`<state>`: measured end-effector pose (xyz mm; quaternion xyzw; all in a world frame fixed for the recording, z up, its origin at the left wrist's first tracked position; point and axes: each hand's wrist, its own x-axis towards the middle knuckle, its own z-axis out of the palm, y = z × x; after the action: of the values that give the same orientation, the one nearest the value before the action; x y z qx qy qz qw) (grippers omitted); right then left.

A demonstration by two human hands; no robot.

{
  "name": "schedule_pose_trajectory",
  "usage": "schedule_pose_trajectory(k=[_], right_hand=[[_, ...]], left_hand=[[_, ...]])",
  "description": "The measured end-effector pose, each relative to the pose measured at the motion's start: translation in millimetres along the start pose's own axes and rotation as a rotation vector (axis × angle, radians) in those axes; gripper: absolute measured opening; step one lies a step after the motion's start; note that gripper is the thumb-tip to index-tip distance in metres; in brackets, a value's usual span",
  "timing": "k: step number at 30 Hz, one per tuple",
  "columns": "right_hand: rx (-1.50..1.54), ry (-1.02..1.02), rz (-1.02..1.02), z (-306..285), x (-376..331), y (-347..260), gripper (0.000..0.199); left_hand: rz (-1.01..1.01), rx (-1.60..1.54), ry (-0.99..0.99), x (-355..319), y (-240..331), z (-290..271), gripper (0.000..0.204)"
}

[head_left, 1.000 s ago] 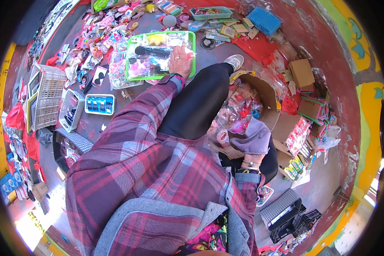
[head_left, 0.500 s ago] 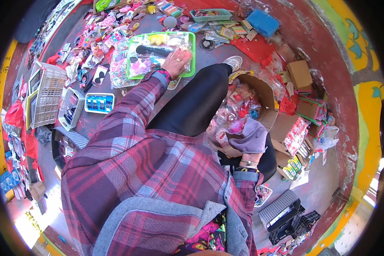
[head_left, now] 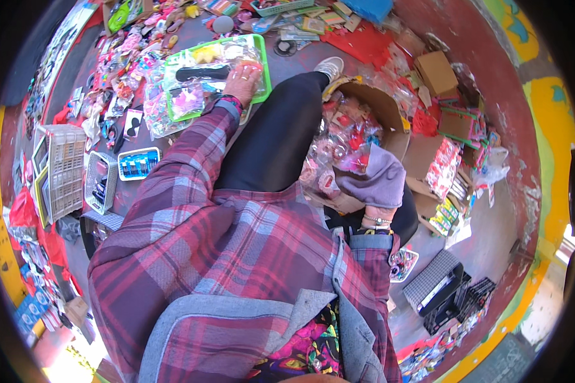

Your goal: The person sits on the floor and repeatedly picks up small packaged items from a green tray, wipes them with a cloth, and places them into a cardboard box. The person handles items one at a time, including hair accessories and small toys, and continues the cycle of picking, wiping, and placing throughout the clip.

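My left hand [head_left: 243, 83] lies over the right end of a green-rimmed tray [head_left: 262, 48], its fingers stretched out by a small pinkish-orange item. Plastic-wrapped goods fill the tray, among them a long black piece [head_left: 202, 73], something yellow and a pink-and-white packet. On my right, a purple-grey cloth [head_left: 378, 177] is in my right hand [head_left: 380, 215] and covers its fingers; only the wrist end shows. That cloth hangs over the near side of an open cardboard box [head_left: 397, 137], which holds pink and red items in clear wrap.
A white crate [head_left: 67, 167], a narrow basket [head_left: 98, 198] and a small tray of blue packets [head_left: 138, 164] stand at my left. Loose accessories are heaped at the far left. Cardboard cartons [head_left: 436, 73] line the right wall, with a black patterned box [head_left: 433, 281] nearer.
The whole view has shifted, so most things sit further left and higher. My right hand has turned slightly with the cloth, which spreads wider. My left hand stays on the tray.
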<state>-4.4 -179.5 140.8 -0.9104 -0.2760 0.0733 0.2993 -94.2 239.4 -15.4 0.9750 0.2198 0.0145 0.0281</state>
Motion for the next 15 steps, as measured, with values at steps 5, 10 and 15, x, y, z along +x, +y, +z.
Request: schedule_pose_trajectory(k=[5,10,15], right_hand=[[0.439,0.003,-0.078,-51,28,-64,0.065],[0.609,0.201,0.129,-75,0,5,0.080],[1.427,0.396,0.132,-78,-6,29,0.044]], left_hand=[[0.131,-0.085,0.198,-2,-10,-11,0.044],[0.212,-0.168,0.492,35,-2,-80,0.031],[0.442,-0.522,0.320,64,133,-199,0.025]])
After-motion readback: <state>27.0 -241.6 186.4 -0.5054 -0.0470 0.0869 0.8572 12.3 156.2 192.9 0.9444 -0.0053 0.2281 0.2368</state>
